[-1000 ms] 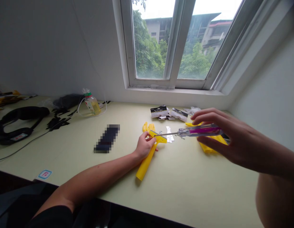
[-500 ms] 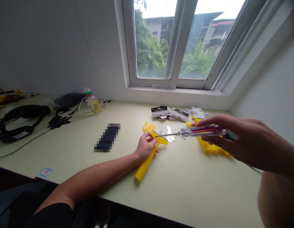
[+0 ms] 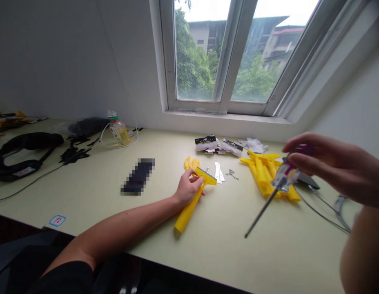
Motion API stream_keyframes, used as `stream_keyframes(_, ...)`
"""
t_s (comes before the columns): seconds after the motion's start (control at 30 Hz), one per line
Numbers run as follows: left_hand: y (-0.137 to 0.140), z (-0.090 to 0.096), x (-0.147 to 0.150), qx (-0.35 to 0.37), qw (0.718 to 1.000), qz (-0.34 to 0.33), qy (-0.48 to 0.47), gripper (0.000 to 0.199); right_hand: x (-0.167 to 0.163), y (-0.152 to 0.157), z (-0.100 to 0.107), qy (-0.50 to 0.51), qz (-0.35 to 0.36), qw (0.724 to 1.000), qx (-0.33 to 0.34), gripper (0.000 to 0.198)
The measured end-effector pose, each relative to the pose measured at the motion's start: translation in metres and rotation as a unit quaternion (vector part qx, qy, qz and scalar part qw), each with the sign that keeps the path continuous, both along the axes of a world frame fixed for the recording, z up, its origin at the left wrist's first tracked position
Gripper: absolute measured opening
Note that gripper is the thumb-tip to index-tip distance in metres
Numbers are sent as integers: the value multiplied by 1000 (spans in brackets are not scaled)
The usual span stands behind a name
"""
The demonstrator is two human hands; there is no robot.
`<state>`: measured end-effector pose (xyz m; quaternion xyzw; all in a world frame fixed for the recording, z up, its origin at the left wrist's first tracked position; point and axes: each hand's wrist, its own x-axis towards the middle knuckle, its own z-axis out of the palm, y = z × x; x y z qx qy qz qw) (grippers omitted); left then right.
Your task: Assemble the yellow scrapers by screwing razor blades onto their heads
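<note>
My left hand is closed round the neck of a yellow scraper, whose handle slants down towards the table's front edge. A metal blade edge shows along the top of its head. Off to the right, my right hand grips a screwdriver by its clear and purple handle, the shaft pointing down and left, apart from the scraper. Just beyond the scraper head lie white blades, small screws and yellow cover plates.
Several yellow scraper handles are piled at right, by cables. Behind are black-and-white packaging cards. A blurred-out dark object, a bottle of yellow liquid and a black headset occupy the left side.
My right hand has drawn the screwdriver away from the scraper head, to the right, and its tip has swung downward. My left hand still holds the scraper in the same place.
</note>
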<state>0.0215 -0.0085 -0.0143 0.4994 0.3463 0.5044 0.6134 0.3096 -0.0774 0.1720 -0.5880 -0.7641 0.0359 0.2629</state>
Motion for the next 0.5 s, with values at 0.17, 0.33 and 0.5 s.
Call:
stream_keyframes(0.17, 0, 0, 0, 4, 1000, -4, 4, 31, -18, 52, -27, -85, 55, 975, -198, 39)
stream_keyframes(0.33, -2, 4, 1, 1, 1000, -6, 12, 32, -30, 88, -74, -170, -31, 946, -274, 29)
stream_keyframes(0.5, -3, 5, 1, -2, 1000, -10, 9, 32, -28, 102, -106, -242, -115, 921, -281, 26)
